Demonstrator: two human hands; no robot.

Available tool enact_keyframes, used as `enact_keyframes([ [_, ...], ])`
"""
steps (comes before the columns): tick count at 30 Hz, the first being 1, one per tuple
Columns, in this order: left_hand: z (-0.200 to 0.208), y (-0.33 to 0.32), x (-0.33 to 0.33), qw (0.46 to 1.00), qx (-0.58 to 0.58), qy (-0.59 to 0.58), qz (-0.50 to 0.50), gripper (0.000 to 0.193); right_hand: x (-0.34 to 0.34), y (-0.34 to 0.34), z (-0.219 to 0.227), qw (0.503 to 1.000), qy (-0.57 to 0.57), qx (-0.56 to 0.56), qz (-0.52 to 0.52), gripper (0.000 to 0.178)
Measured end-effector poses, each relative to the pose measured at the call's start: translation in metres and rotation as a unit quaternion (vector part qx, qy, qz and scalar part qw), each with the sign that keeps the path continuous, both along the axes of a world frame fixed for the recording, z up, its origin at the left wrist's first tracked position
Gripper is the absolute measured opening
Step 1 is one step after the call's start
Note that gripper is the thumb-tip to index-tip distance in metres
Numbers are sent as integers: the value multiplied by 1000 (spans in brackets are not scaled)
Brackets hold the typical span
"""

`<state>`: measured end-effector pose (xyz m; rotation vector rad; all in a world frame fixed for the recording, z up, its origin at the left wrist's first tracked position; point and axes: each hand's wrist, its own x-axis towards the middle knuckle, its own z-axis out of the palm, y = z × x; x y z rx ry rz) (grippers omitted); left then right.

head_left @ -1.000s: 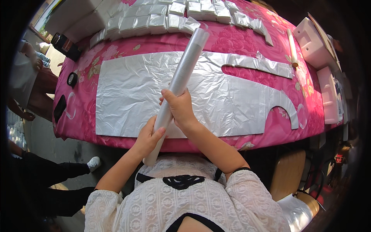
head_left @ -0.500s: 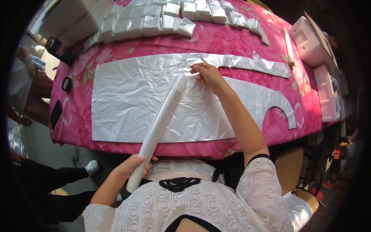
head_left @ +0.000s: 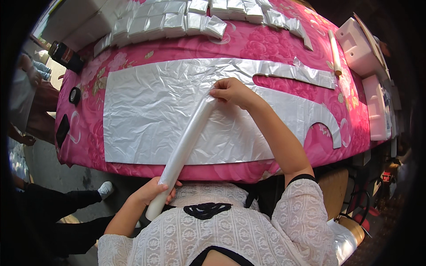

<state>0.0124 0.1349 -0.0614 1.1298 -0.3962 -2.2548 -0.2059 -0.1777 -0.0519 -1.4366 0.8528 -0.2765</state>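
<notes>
A long roll of white plastic film (head_left: 184, 142) slants from my lap up over the table's front edge. My left hand (head_left: 155, 191) is wrapped round its lower part. At the roll's far end, my right hand (head_left: 228, 93) pinches the top edge, thumb and fingers pressed together. Beneath the roll lies a wide stack of thin silvery-white plastic sheets (head_left: 137, 106), wrinkled and flat. On its right side the stack has curved cut-outs and two long strap-like arms, the shape of an apron or large bag.
Folded plastic packets (head_left: 173, 24) are heaped in rows along the back of the pink flowered tablecloth (head_left: 248, 42). A cardboard tube (head_left: 334, 53) lies near white foam boxes (head_left: 355, 44) at right. A dark jar (head_left: 65, 56), a tape roll (head_left: 75, 95) and a phone-like black object (head_left: 63, 129) line the left edge.
My right hand has come down and left onto the roll's upper end and now pinches it. My left hand keeps its hold.
</notes>
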Motion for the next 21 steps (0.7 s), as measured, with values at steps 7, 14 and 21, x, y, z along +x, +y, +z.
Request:
enact_keyframes([
  [7, -5, 33, 33, 997, 44, 16, -62, 62, -74, -64, -6, 973, 36, -86, -210, 17],
  [14, 26, 20, 86, 921, -94, -233, -296, 52, -108, -88, 0, 973, 50, -121, -190, 14],
  [21, 60, -116, -21, 593, -456, -608, -265, 39, -32, -59, -5, 986, 63, -146, -45, 12],
])
